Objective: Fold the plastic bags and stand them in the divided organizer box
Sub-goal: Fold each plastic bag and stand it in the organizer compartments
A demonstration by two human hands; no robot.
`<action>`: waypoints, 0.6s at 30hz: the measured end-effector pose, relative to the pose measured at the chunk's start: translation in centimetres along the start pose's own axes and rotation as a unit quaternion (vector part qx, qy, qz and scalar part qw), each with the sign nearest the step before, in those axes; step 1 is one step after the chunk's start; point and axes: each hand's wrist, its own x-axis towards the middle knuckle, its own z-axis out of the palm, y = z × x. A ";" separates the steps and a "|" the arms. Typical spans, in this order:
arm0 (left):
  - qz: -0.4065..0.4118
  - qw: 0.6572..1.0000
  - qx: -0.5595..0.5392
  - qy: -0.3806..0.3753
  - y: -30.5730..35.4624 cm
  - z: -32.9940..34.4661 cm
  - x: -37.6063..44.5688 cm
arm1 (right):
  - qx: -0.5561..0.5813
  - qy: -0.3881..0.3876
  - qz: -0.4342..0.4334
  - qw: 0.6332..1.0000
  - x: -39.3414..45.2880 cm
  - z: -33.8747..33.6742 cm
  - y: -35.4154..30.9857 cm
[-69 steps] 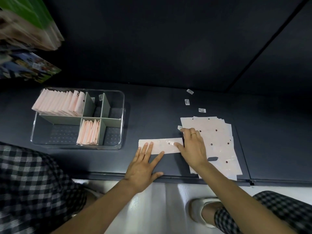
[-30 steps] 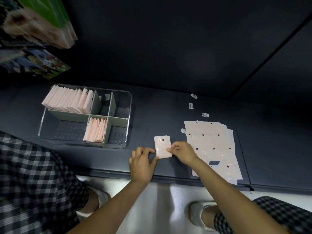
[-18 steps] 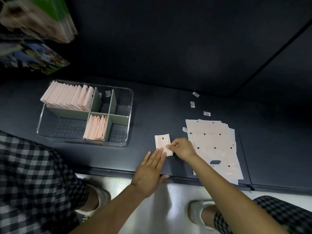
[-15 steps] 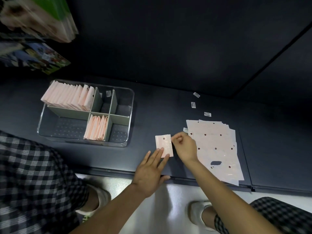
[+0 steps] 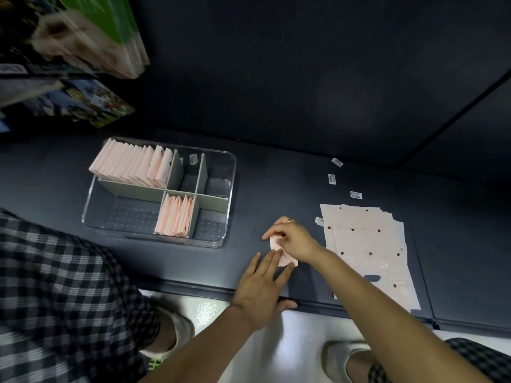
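- While the folded pink bag [image 5: 284, 254] lies on the dark shelf [image 5: 276, 189] right of the clear divided organizer box [image 5: 229, 172], its near end is pressed by the left hand [image 5: 262, 286], fingers straight and together.
- Its far end is pinched by the right hand [image 5: 293, 240].
- Folded bags [image 5: 132, 164] are stood in two compartments.
- Flat bags [image 5: 367, 244] are stacked further right.

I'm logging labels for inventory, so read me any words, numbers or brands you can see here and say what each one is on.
No text here can be read.
Small white stickers on the shelf: barcode-like print, too small.
Sticker in the organizer box: too small.
Printed packs at upper left: blurred, no legible words.
Flat bags: dots only, no lettering.
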 end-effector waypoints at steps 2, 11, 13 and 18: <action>0.007 1.000 0.007 0.009 -0.6 -0.1 -0.3 | -0.107 -0.048 -0.027 0.993 0.6 -0.7 0.0; -0.028 0.997 0.007 0.065 -3.6 -0.6 -1.8 | -0.279 -0.112 0.059 0.952 -1.0 -3.2 -0.3; -0.041 0.997 0.009 0.069 -4.0 -0.7 -1.9 | -0.253 -0.103 0.104 0.956 -2.4 -2.7 0.0; -0.066 0.997 0.010 0.049 -4.2 -1.0 -2.6 | -0.178 -0.055 0.154 0.970 -5.8 -0.9 0.0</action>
